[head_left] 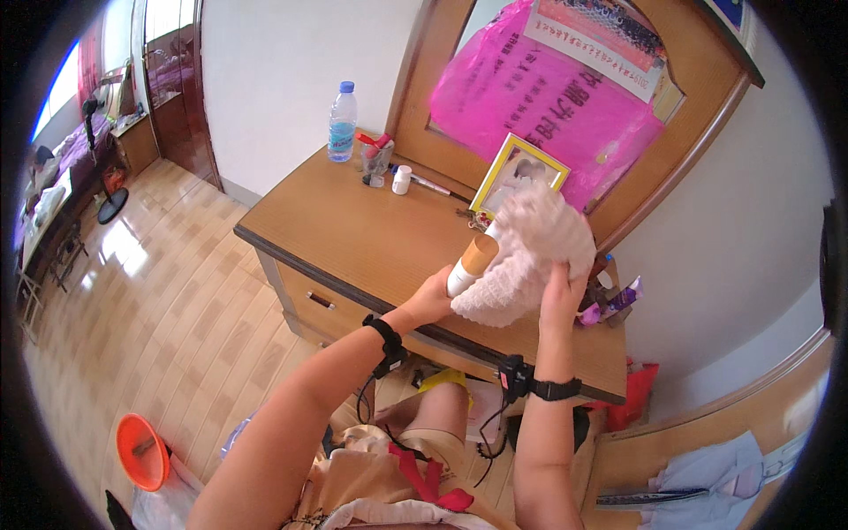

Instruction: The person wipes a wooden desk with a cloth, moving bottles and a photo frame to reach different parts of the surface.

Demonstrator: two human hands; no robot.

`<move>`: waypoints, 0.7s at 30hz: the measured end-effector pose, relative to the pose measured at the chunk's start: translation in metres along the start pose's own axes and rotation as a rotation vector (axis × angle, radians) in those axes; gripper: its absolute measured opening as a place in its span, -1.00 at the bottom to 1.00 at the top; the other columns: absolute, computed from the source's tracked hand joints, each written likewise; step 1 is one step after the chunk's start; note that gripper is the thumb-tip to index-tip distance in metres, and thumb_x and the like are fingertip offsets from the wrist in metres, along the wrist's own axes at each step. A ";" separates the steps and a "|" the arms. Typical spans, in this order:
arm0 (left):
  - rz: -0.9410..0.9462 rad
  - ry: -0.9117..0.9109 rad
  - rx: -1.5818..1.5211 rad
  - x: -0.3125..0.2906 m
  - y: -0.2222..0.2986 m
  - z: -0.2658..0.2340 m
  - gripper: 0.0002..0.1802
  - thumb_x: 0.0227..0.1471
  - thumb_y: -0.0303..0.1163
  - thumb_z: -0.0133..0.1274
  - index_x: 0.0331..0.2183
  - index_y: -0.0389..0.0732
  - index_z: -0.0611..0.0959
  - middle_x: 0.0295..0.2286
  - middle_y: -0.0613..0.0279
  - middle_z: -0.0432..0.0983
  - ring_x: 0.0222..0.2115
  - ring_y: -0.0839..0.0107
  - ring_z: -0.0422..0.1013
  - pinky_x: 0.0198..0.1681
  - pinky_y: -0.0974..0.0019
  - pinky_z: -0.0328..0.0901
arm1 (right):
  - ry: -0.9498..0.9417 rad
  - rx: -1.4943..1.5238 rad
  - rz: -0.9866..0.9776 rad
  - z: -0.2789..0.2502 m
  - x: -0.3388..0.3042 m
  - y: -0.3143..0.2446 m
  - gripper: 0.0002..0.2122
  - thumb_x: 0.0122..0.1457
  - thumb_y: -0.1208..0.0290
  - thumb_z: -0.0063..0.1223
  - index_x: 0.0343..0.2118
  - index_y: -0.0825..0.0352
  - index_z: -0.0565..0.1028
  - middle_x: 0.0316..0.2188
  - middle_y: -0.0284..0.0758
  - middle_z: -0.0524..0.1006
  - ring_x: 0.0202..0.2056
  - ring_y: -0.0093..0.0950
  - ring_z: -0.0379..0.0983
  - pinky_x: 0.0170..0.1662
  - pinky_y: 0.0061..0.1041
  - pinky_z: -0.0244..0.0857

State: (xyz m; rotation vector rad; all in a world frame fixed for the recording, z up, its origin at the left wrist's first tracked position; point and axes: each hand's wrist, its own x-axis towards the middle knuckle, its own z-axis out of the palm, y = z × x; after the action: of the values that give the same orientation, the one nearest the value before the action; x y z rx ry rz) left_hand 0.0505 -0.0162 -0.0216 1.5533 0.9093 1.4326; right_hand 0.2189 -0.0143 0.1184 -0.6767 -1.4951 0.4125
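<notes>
A white cosmetic bottle [463, 280] with a wide gold-brown cap is in my left hand [429, 299], tilted over the front part of the wooden dresser. The fingers wrap round its lower part. My right hand [560, 300] grips a fluffy, pale pink cloth [523, 274]. Bunched up, the cloth lies against the bottle's side and covers part of the dresser top [344, 225]. Behind it leans a yellow picture frame [519, 177], its lower right part covered by the cloth. A small dark trinket [478, 221] sits close to the bottle cap.
Farther left on the dresser stand a blue-capped water bottle [342, 124], a clear cup [376, 159] and a small white jar [401, 180], with pens beside them. A purple tube [624, 299] is at the right end. An orange bin [143, 452] stands on the floor.
</notes>
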 end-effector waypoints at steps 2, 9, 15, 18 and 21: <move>0.087 -0.019 -0.035 0.000 0.005 0.002 -0.49 -0.15 -0.34 0.19 -0.13 -0.25 0.41 -0.21 0.12 0.44 -0.19 0.37 0.36 -0.09 0.30 0.22 | -0.099 -0.097 -0.113 0.031 0.010 -0.018 -0.55 0.01 0.46 0.05 0.00 0.39 0.28 -0.10 -0.18 0.39 -0.01 -0.32 0.27 0.08 -0.42 0.08; 0.053 -0.137 -0.004 -0.006 -0.001 -0.011 -0.43 -0.15 -0.38 0.20 -0.06 -0.28 0.40 -0.11 0.15 0.40 -0.08 0.38 0.31 -0.01 0.27 0.19 | -0.481 -0.572 -0.061 0.080 -0.005 -0.012 -0.74 -0.08 0.44 0.11 -0.28 0.35 0.43 -0.27 -0.13 0.45 -0.21 -0.14 0.36 -0.18 -0.37 0.27; 0.144 -0.114 -0.114 -0.003 0.000 -0.005 -0.45 -0.11 -0.42 0.15 -0.04 -0.26 0.38 -0.08 0.14 0.36 -0.07 0.36 0.29 -0.01 0.29 0.19 | -0.280 -0.577 -0.043 0.080 -0.007 -0.004 -0.74 -0.05 0.33 0.11 -0.32 0.38 0.47 -0.32 -0.12 0.47 -0.27 -0.10 0.39 -0.22 -0.36 0.28; 0.050 -0.120 -0.301 -0.002 -0.008 -0.002 -0.53 -0.03 -0.42 0.07 -0.04 -0.27 0.39 -0.08 0.17 0.37 -0.09 0.36 0.31 -0.02 0.31 0.20 | -0.285 -0.425 -0.002 0.080 -0.008 0.001 -0.74 -0.01 0.32 0.06 -0.30 0.37 0.45 -0.37 -0.15 0.48 -0.35 -0.16 0.42 -0.28 -0.35 0.30; -0.163 -0.109 -0.728 0.001 -0.030 -0.006 -0.58 0.06 -0.39 -0.04 -0.02 -0.28 0.37 -0.08 0.22 0.36 -0.10 0.42 0.31 -0.04 0.34 0.22 | -0.241 -0.049 0.291 0.083 -0.014 -0.001 -0.66 0.14 0.22 -0.03 -0.19 0.43 0.45 -0.23 -0.20 0.49 -0.23 -0.39 0.42 -0.16 -0.46 0.25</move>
State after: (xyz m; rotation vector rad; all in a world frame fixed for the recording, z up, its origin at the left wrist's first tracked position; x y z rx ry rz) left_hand 0.0455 -0.0022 -0.0481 0.9712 0.3632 1.3367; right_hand 0.1366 -0.0113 0.1034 -0.9129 -1.6415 0.7013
